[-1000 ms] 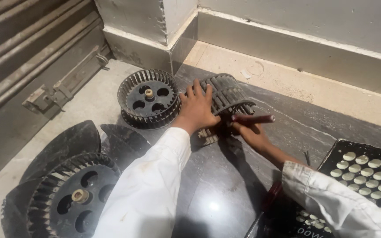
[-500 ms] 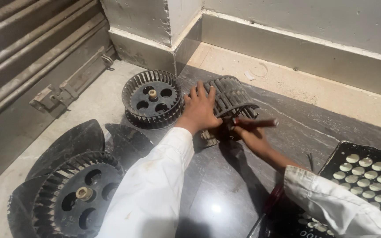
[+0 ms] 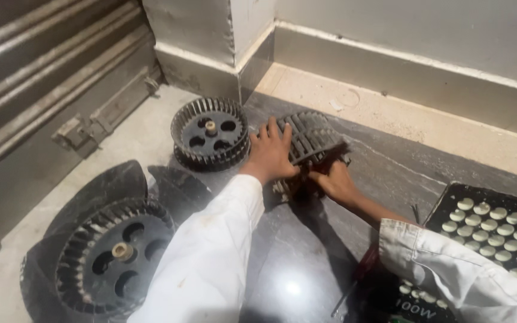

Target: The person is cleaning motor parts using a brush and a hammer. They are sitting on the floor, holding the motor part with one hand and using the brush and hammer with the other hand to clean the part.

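Black blower wheel in hand: a finned plastic wheel [image 3: 312, 140] lies tilted on the dark polished floor [image 3: 306, 251], near the pale strip along the back wall.
Left hand [image 3: 270, 152]: fingers spread flat, pressed on the wheel's left side; grip apart.
Right hand [image 3: 333, 182]: curled against the wheel's lower edge, touching it; whether its grip is clamped on anything I cannot tell.
Second wheel [image 3: 209, 133]: flat, just left of the left hand, by the wall corner.
Third wheel [image 3: 118, 254]: sits in a black housing at the floor's near left edge.
Lamp panel [image 3: 498, 224]: right edge.
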`<state>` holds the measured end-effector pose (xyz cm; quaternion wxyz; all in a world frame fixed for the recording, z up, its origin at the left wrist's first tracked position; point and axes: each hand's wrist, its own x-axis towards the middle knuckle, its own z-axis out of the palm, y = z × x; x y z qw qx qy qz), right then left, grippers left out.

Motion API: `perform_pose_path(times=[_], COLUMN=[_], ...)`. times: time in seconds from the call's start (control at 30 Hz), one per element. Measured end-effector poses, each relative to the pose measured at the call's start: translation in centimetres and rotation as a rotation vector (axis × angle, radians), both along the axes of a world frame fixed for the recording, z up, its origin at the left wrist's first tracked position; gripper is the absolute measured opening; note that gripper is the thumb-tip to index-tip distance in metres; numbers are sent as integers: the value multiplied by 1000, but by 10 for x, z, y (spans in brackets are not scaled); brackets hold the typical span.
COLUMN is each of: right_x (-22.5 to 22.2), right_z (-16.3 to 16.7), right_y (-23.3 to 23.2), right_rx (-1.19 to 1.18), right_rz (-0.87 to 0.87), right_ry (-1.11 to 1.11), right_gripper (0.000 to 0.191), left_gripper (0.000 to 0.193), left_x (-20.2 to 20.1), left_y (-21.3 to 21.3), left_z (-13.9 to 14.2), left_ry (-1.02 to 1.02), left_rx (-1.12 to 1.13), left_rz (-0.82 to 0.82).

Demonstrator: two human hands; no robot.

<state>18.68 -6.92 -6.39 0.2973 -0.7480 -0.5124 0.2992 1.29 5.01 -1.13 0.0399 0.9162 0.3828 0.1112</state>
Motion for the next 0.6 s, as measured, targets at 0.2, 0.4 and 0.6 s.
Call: perform_pose_path(times=[0.2,0.4,0.6], right_x=[-5,-8,-11], right_z=[1,11,13], right_y=[-5,0,-4], right_rx=[201,46,256], right_rz=[110,162,156], right_ry=[199,338,118], right_gripper=[36,32,29], left_gripper=[116,116,115], left_x=[-4,-5,-7], left_y=[0,-1,-2], left_z=[-5,-3,0], left_ry=[-13,14,-29], left_rx=[-10,-5,-77], left_rz=[36,47,49])
